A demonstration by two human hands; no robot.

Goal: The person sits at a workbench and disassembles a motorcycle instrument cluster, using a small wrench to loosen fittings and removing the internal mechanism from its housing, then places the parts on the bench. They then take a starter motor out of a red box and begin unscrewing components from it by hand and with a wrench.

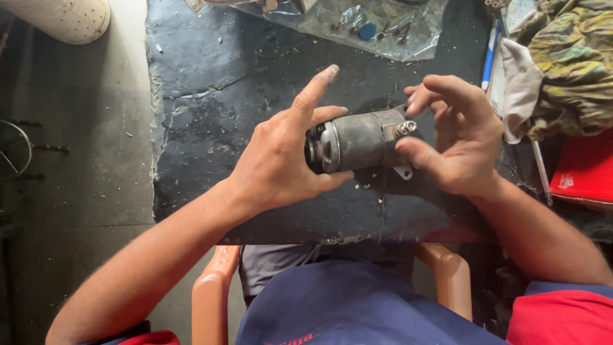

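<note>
We hold the motor (357, 140), a grey cylinder, on its side in the air just above the counter (211, 96), between both hands.

Left hand (274, 166): thumb under the body, middle fingers behind it near the open end, index finger straight up and free. A cradle, not a clamp, so the body can turn.

Right hand (460, 140): fingers half curled, thumb and fingertips at the stud (406, 128) on the far end cap. Whether they pinch the stud or only touch it, we cannot tell. The mounting lug (403, 171) hangs below.

Plastic bag (357, 22) of small parts lies at the far edge, apart. Rags (568, 70) and a red box (584, 169) sit to the right. Held close over the lap, presumably for a good look.
</note>
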